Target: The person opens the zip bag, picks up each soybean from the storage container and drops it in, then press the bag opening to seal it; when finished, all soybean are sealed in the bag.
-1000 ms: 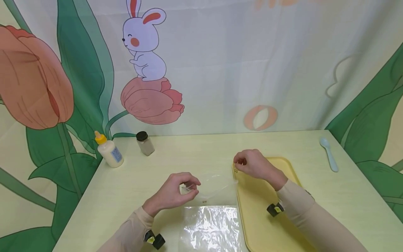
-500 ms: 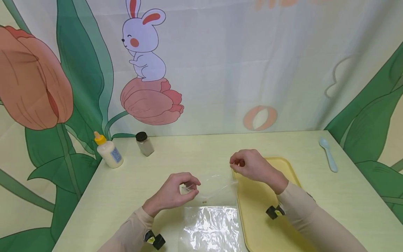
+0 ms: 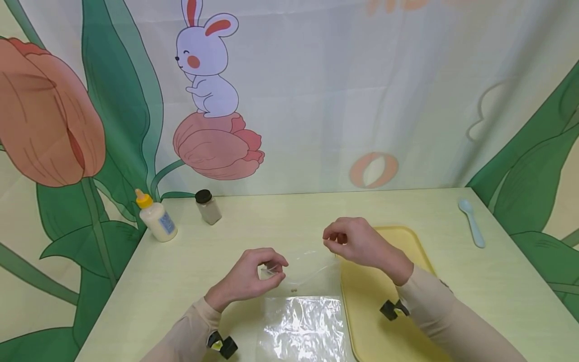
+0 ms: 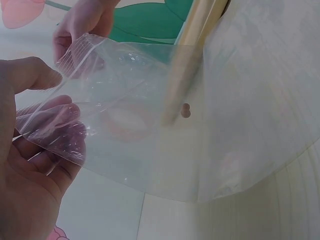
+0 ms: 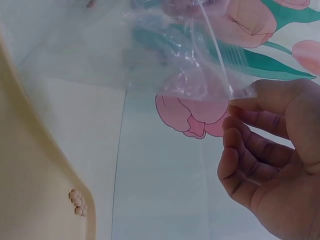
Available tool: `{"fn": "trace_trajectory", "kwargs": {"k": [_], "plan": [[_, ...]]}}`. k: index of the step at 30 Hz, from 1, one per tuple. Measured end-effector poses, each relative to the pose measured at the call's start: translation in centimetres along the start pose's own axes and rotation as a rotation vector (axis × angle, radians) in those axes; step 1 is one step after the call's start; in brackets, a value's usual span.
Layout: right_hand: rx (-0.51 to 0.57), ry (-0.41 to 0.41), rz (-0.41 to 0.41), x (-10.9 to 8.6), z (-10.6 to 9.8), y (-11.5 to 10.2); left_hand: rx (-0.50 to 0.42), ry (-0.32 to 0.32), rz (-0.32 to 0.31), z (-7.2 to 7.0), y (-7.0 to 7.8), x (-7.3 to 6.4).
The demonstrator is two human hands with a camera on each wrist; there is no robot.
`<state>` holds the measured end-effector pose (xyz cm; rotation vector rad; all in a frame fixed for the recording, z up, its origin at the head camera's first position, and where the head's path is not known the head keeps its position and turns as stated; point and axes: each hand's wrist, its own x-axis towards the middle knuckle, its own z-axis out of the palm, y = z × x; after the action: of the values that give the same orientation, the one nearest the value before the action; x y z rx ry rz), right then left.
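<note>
My left hand (image 3: pixel 246 276) holds a clear zip-lock bag (image 4: pixel 130 120) by its mouth, thumb on one side and fingers behind the plastic. Two small round brown beads (image 4: pixel 186 110) show through the bag. Above the tray's far left corner, my right hand (image 3: pixel 357 241) brings thumb and index fingertips together beside the bag's far edge; a tiny light speck at the tips looks like a bead, mostly covered. Several small tan beads (image 5: pixel 78 202) lie clustered in the corner of the yellow tray (image 3: pixel 375 311).
Shiny clear plastic (image 3: pixel 303 327) lies nearer me; whether it is a separate bag cannot be told. A glue bottle (image 3: pixel 158 221) and a black-lidded jar (image 3: pixel 209 208) stand at the back left. A blue spoon (image 3: pixel 472 221) lies at the back right.
My right hand has moved left from the beads in the tray corner towards the bag, its fingertips still together. The left hand and the bag have stayed put.
</note>
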<state>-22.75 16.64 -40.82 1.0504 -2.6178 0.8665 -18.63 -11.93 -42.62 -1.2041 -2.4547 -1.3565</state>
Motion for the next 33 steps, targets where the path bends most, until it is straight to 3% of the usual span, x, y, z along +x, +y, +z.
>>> {"fn": "trace_trajectory", "kwargs": {"k": [16,33], "plan": [[0.064,0.075,-0.163,0.1,0.3,-1.3,-0.01,-0.006,-0.024,0.0,0.0,-0.1],[0.072,0.002,-0.196,-0.1,0.6,-2.4,-0.007,-0.006,-0.016,-0.1,0.4,0.0]]}}
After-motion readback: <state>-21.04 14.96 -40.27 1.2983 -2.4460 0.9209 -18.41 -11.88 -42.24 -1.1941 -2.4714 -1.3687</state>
